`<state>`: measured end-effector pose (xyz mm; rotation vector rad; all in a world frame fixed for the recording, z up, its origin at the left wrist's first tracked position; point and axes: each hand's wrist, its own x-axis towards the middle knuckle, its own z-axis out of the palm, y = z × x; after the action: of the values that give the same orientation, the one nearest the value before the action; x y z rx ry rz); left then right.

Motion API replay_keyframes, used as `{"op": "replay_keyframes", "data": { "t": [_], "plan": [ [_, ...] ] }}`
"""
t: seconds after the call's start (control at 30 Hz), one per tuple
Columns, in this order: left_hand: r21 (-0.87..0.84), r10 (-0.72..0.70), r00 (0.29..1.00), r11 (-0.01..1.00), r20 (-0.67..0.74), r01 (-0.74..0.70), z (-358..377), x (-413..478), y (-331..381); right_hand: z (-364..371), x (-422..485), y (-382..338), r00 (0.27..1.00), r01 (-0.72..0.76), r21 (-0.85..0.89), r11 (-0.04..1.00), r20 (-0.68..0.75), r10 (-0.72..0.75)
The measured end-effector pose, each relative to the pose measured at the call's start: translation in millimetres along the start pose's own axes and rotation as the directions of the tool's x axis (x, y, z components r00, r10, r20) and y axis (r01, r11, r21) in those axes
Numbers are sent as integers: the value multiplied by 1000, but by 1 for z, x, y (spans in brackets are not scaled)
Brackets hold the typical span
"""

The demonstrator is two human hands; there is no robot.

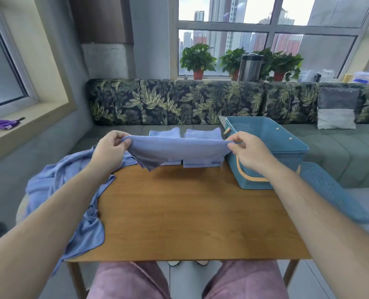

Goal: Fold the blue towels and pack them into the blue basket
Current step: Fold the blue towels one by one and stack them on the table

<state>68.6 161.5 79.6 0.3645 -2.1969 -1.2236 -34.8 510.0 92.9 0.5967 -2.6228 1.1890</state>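
Both hands clamped on one towel (179, 148): left hand (111, 147) pinches its left end, right hand (247, 151) pinches the right end. Hands well apart, cloth taut between them and hanging doubled, one corner drooping low on the left side. The towel is held in the air above the far half of the desk (190, 212), not touching the wood as far as I can tell. Key relation: the towel's long axis runs left-right, roughly parallel to the desk's near edge, w/ the two folded stacks (201, 134) directly behind it at the far edge. The blue basket (283, 139) sits on the right of the desk, just beside the right hand, so the right hand is clearly the nearer one for any drop-in; the left would have to cross over. Basket looks open, no towels visible inside; what looks like its lid (334, 193) lies off to the right. The loose towels (71, 184) are heaped on the left edge of the desk, beneath the left forearm, so the left hand is nearer for the next pick. My read: mid-fold, packing not begun. Next fold prob. brings the ends together along that left-right axis.
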Motion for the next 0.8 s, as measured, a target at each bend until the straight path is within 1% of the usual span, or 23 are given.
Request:
{"op": "replay_keyframes", "data": {
  "t": [0.13, 0.27, 0.33, 0.53, 0.57, 0.63, 0.7, 0.77, 0.8],
  "plan": [
    [-29, -128, 990, 991, 59, 130, 21, -40, -60, 38, -40, 49, 995, -82, 11, 997, 58, 81],
    [54, -263, 955, 965, 140, 258, 41, -72, -104, 75, -71, 91, 971, -190, 18, 982, 150, 186],
    [84, -284, 946, 958, 153, 274, 45, -79, -112, 84, -80, 102, 964, -202, 10, 979, 180, 197],
    [139, -271, 941, 959, 201, 246, 45, -84, -121, 85, -86, 109, 955, -208, -23, 978, 213, 208],
    [127, -272, 940, 960, 204, 250, 43, -85, -120, 82, -87, 107, 950, -225, -17, 974, 218, 223],
    [45, -308, 928, 951, 212, 305, 39, -87, -116, 77, -90, 103, 944, -263, 26, 964, 213, 252],
    [-13, -319, 917, 943, 241, 332, 39, -89, -109, 79, -94, 99, 957, -241, -7, 971, 167, 239],
    [48, -251, 931, 968, 263, 247, 47, -93, -104, 91, -96, 96, 984, -119, -106, 987, 118, 131],
    [97, -203, 939, 978, 277, 183, 53, -94, -101, 101, -96, 93, 990, -35, -177, 984, 126, 58]
  ]
}}
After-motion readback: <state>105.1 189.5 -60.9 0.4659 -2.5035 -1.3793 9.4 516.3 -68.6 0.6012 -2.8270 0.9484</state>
